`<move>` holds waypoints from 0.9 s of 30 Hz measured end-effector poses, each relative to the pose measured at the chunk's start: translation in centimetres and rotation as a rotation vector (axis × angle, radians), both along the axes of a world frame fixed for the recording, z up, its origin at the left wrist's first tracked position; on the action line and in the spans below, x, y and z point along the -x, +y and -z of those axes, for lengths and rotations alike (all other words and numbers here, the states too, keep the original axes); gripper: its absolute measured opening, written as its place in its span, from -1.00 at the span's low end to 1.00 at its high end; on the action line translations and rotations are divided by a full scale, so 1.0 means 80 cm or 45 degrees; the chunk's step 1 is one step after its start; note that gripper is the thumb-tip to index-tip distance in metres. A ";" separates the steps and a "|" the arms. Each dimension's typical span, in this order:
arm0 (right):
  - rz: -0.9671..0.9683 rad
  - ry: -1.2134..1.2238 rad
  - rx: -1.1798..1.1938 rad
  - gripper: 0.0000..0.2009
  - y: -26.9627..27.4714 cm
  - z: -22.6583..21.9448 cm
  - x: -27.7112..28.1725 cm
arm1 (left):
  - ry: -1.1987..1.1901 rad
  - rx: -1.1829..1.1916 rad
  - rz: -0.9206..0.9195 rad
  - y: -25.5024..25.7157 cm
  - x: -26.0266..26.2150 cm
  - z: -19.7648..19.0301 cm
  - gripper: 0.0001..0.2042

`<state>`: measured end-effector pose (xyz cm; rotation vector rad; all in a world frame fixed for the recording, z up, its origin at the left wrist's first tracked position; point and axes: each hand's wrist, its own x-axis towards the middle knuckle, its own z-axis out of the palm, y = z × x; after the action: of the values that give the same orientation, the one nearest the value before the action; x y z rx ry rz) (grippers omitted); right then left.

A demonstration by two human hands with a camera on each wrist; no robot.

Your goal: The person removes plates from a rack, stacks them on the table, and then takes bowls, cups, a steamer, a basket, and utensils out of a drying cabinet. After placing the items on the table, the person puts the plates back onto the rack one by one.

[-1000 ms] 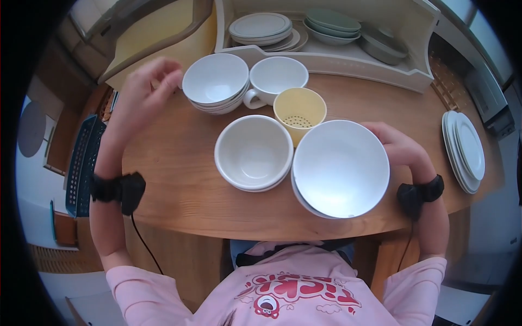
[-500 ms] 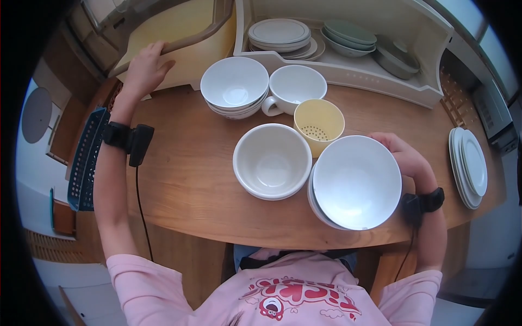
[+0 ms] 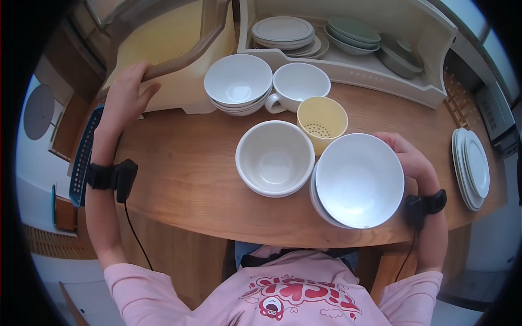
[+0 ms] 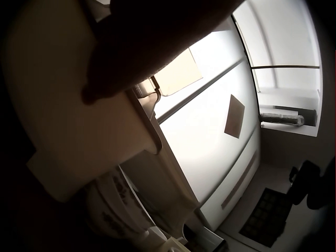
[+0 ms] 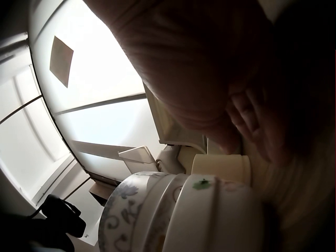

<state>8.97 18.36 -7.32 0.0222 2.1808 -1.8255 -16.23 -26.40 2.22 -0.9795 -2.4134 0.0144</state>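
My left hand (image 3: 126, 98) is at the near end of a beige bin's (image 3: 168, 92) brown rim, fingers over the edge and thumb outside; in the left wrist view the thumb lies along the bin's pale wall (image 4: 63, 126). My right hand (image 3: 410, 155) rests by the table behind the large white bowls (image 3: 359, 182), fingers loosely curled and holding nothing. The right wrist view shows those bowls' patterned sides (image 5: 157, 210) below the hand. Left of them stands a smaller cream bowl (image 3: 274, 160). Behind are a yellow cup with holes (image 3: 322, 119), a white mug (image 3: 302, 81) and stacked white bowls (image 3: 238, 81).
A cream rack (image 3: 375, 81) at the back holds stacked plates (image 3: 283, 32), green dishes (image 3: 353, 32) and a lidded grey-green dish (image 3: 399, 54). White plates (image 3: 470, 168) stand at the table's right edge. A blue basket (image 3: 84, 157) sits off the left edge.
My left hand has gone from beside the white bowls to the bin's rim. The bin has come nearer over the table in the last half second. My right hand stays put.
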 end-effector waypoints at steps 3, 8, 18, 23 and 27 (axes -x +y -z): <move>0.010 0.011 -0.024 -0.70 -0.002 -0.001 -0.002 | -0.007 0.001 -0.014 -0.009 -0.024 -0.006 -0.66; 0.007 0.020 -0.022 -0.72 -0.003 -0.003 -0.003 | -0.106 0.024 -0.061 -0.012 -0.063 -0.021 -0.68; 0.034 -0.013 0.015 -0.70 -0.006 -0.008 -0.001 | -0.025 -0.138 0.140 0.034 -0.097 -0.044 -0.47; 0.025 -0.001 -0.021 -0.68 -0.005 -0.004 -0.002 | 0.061 -0.050 0.430 0.120 -0.089 -0.042 -0.57; 0.020 -0.011 -0.004 -0.69 -0.001 -0.002 -0.004 | -0.138 0.243 0.379 0.182 -0.059 -0.021 -0.72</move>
<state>9.28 18.30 -7.12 0.0480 2.1839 -1.8265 -11.53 -11.83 3.92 -1.4536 -2.3699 0.0876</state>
